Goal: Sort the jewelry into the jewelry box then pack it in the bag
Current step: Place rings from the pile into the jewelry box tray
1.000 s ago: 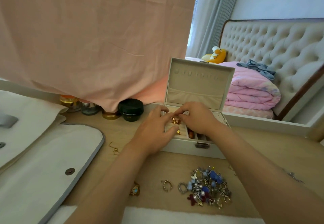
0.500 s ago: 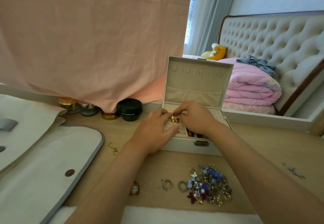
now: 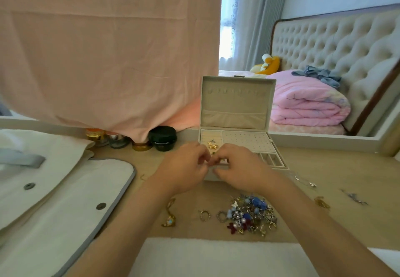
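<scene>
Left hand (image 3: 186,167) and right hand (image 3: 239,168) meet fingertip to fingertip over the front-left edge of the open cream jewelry box (image 3: 238,103), whose lid stands upright. Fingers of both hands are curled. Right hand's fingertips pinch a small gold piece (image 3: 221,159); it is blurred and its type is unclear. Left hand's tips sit right beside it, and I cannot tell if they grip it too.

Just beyond the grip, in the box's back-left ring-roll section, lies a gold bow-shaped piece (image 3: 212,146), free of both hands. Beyond-right of the grip are the box's dotted earring panel and small square compartments.

Nearer the person than the grip, slightly right, a heap of mixed jewelry with blue and red beads (image 3: 251,212) lies on the light wooden table (image 3: 335,168), untouched. Just left of the heap are a silver ring (image 3: 204,215) and a second silver ring (image 3: 221,215). Near-left of the grip, beside the left forearm, is a gold pendant with pale blue stone (image 3: 170,220). Far left of the grip a white fabric bag with grey trim and snap buttons (image 3: 65,201) lies flat.

Right of the grip, well apart, are a thin silver chain (image 3: 303,180), a gold trinket (image 3: 322,203) and a silver trinket (image 3: 355,198). Beyond-left is a black round jar (image 3: 162,138) under a hanging pink cloth (image 3: 108,49).
</scene>
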Available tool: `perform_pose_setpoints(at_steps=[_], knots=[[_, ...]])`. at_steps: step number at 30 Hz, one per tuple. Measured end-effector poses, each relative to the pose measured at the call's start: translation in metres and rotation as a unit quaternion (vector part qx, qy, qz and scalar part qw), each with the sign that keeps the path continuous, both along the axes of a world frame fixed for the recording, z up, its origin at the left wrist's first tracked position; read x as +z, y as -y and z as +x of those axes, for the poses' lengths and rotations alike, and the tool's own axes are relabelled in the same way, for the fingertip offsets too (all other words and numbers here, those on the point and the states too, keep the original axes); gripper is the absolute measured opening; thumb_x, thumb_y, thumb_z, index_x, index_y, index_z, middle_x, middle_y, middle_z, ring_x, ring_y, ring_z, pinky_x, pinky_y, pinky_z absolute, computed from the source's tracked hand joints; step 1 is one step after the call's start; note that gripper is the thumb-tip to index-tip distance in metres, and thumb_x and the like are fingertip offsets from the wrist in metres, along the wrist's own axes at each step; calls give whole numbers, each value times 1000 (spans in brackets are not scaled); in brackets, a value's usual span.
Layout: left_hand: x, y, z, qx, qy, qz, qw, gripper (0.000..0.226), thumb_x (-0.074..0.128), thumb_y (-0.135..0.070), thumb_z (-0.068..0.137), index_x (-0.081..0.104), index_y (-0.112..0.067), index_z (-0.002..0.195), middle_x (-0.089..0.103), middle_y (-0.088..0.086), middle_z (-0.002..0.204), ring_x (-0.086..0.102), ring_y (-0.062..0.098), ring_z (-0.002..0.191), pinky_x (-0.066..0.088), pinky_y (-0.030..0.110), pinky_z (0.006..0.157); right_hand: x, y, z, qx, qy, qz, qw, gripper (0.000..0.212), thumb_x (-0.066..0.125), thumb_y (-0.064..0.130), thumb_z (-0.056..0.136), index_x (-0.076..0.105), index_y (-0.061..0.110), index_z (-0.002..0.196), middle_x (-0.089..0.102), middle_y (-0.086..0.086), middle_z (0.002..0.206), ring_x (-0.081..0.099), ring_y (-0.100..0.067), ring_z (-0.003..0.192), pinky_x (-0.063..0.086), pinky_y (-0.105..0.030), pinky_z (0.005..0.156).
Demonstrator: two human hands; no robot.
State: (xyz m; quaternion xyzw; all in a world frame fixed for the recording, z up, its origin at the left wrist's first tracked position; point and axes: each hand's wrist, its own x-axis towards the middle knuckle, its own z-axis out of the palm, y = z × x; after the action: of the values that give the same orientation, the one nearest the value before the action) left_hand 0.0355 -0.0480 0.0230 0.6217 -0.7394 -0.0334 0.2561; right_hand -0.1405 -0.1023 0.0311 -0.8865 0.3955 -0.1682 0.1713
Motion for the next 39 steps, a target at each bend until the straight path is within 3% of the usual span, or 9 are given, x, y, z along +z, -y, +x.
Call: perform_pose_setpoints(at_steps=[6, 10, 13, 18, 22, 27, 33, 35, 39], knots=[[-4, -44, 4, -8, 16, 104, 994, 11, 58, -30, 93, 60, -38, 101, 58, -16, 95, 54, 2, 85, 46, 20, 72, 4, -29, -6, 1, -66, -55, 996, 20, 61, 34, 92, 66, 41, 110, 53, 17, 120, 54, -9, 108, 47, -36, 93], [-10, -62, 1, -24, 36, 152, 987, 10, 62, -39, 93, 66, -39, 101, 59, -18, 96, 53, 0, 88, 44, 17, 73, 0, -50, -4, 46, -79, 28, 995, 20, 63, 34, 92, 71, 40, 109, 63, 17, 106, 59, -4, 95, 52, -29, 87], [-19, -69, -1, -27, 76, 152, 985, 17, 62, -53, 90, 64, -39, 100, 58, -17, 97, 51, 2, 89, 41, 18, 71, -10, -58, -2, 62, -113, 60, 990, 24, 66, 41, 90, 72, 37, 114, 67, 16, 106, 61, -3, 92, 51, -23, 81], [-33, -69, 2, -17, 66, 115, 991, 28, 62, -62, 87, 66, -40, 104, 56, -19, 96, 46, 1, 89, 41, 19, 72, -17, -59, -3, 57, -104, 56, 991, 21, 70, 44, 88, 75, 37, 108, 66, 16, 102, 59, -4, 92, 53, -28, 83], [-38, -70, 6, -21, 27, 117, 993, 23, 66, -59, 86, 66, -42, 101, 57, -21, 96, 47, 0, 91, 41, 17, 73, -25, -58, -3, 44, -79, 55, 994, 17, 72, 44, 86, 76, 37, 101, 65, 19, 96, 58, -2, 88, 49, -21, 73], [-40, -73, 2, -14, -73, 101, 992, 7, 70, -39, 90, 65, -40, 95, 62, -20, 90, 55, 0, 87, 46, 15, 72, -29, -54, -6, 14, 10, 108, 994, 10, 76, 37, 85, 76, 31, 93, 71, 16, 91, 63, 3, 80, 53, -21, 74], [-45, -70, -3, -7, -177, 82, 981, 20, 71, -31, 90, 61, -39, 105, 70, -19, 86, 62, 0, 85, 52, 18, 75, -30, -51, -9, 5, 84, 172, 982, 26, 75, 24, 89, 69, 35, 111, 71, 13, 86, 63, 7, 58, 52, -19, 60], [-45, -67, -5, -2, -207, 88, 974, 15, 71, -27, 91, 65, -35, 102, 71, -18, 85, 63, 1, 82, 52, 17, 75, -30, -51, -9, 5, 94, 176, 980, 27, 74, 22, 89, 67, 37, 110, 73, 13, 88, 64, 7, 60, 54, -21, 62], [-42, -64, -4, 21, -268, 73, 960, 10, 68, -26, 93, 68, -32, 101, 70, -12, 88, 62, 1, 82, 49, 14, 72, -29, -49, -8, -9, 154, 178, 972, 15, 77, 26, 87, 74, 34, 99, 74, 15, 85, 68, 2, 78, 58, -28, 79]])
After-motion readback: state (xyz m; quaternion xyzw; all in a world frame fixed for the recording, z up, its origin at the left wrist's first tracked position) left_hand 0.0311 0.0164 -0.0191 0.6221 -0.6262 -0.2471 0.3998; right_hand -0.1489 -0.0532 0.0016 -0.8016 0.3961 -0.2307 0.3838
